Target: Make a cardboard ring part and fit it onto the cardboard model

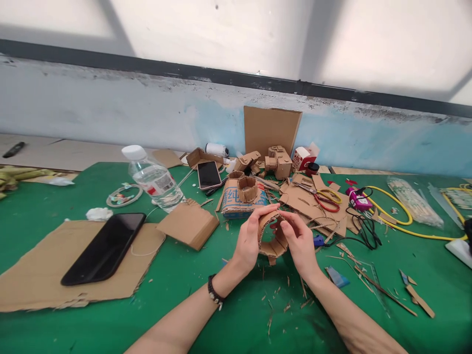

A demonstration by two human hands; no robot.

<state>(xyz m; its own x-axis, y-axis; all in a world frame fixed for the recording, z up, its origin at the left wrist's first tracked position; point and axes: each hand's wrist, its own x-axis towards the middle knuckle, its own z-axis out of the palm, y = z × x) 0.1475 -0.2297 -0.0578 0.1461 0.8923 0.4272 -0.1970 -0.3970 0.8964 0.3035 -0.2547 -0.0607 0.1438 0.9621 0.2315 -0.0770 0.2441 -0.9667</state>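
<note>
Between both hands I hold a cardboard ring (272, 247), its round opening facing me. My left hand (249, 241) curls round its left side, and my right hand (300, 242) grips its right side, with the fingers of both meeting near the top. A small flap of cardboard sticks out at the ring's lower edge. Just beyond my hands, a smaller cardboard ring (247, 191) sits on a printed cardboard box (231, 199). Farther back stands a camera-shaped cardboard model (279, 162).
Left are a water bottle (155, 179), a cardboard block (189, 222) and a large black phone (105, 248) on a cardboard sheet (33, 265). Right are red-and-yellow scissors (326, 201), cardboard scraps, a purple device (358, 199), a yellow cable (409, 211) and bagged sticks (415, 201).
</note>
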